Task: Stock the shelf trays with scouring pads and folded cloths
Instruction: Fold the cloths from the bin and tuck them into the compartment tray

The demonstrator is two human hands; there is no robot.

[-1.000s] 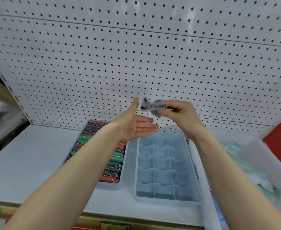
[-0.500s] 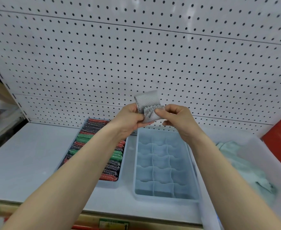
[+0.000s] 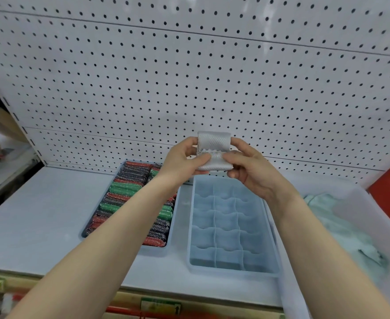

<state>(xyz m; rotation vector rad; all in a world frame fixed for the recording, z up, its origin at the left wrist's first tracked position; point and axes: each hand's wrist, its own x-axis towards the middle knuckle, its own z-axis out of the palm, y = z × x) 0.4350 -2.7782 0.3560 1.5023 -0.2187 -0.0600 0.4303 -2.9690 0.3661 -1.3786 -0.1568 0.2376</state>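
You hold one grey folded cloth [image 3: 214, 150] in mid-air at the centre of the frame, in front of the pegboard [image 3: 189, 77] and above the far end of the divided tray [image 3: 232, 229]. Your left hand [image 3: 182, 159] pinches the cloth's left edge, thumb across the lower fold. Your right hand [image 3: 247, 165] pinches its right edge, thumb pressed on the lower fold and fingers curled behind. Both hands are clamped on the cloth; neither is free.

Status of the scouring pads: the left tray [image 3: 129, 204], at lower centre-left of the frame, is packed with rows of red, green and dark scouring pads [image 3: 120, 194]. Judged from this view, that half of the task is complete or close to it.

Status of the cloths: every compartment of the divided tray that you can see is empty. No cloth is stocked yet. The cloth in your hands appears folded to compartment size, so it is probably the first to go in.

Supply: a clear bin [image 3: 355, 229] at the right of the frame holds loose pale green cloths [image 3: 327, 212], which remain to be folded and placed. Both trays and the bin rest on the white shelf [image 3: 39, 215].

Remaining work: insert this cloth, then fold and load the rest, one compartment at a time.
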